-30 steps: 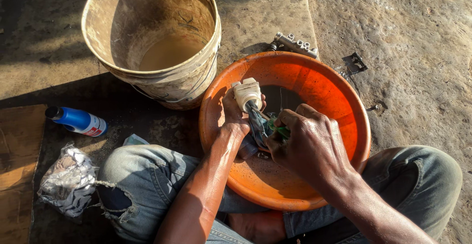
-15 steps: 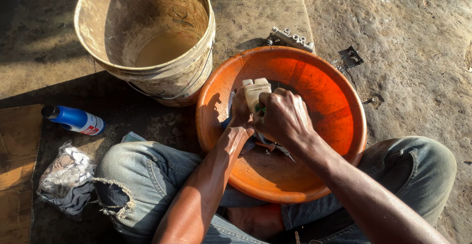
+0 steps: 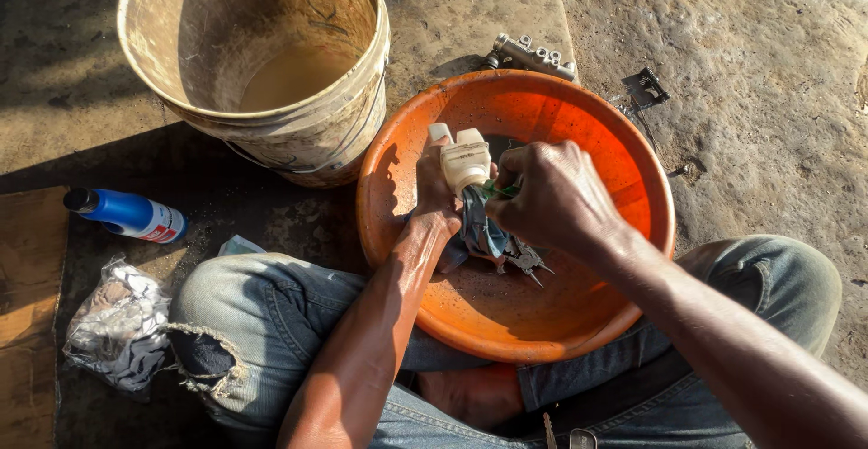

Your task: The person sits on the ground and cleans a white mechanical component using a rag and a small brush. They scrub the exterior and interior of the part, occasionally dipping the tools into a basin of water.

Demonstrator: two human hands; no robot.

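Hands meet over the middle of the orange basin (image 3: 624, 259), which sits on the ground between our knees. We hold a small part with a cream plastic cap (image 3: 464, 164) there. Our left hand (image 3: 434, 200) is clamped on its left side from below, and our right hand (image 3: 553, 198) is closed over its lower, darker portion from the right. The part stands roughly upright, its long axis running from the cream cap, toward the basin's far rim, down to dark metal prongs (image 3: 524, 259) pointing at the near rim. Both hands touch it; neither is nearer. A green scrap shows between the right fingers, but we cannot tell what it is.

Beyond the basin's far-left rim stands a worn cream bucket (image 3: 353, 132) with pale liquid at the bottom. A blue bottle (image 3: 127, 214) with a dark cap and a white-and-red label lies on its side at the left. A crumpled clear plastic bag (image 3: 113, 327) lies nearer us. A grey metal block (image 3: 533, 54) rests just past the basin's far rim.
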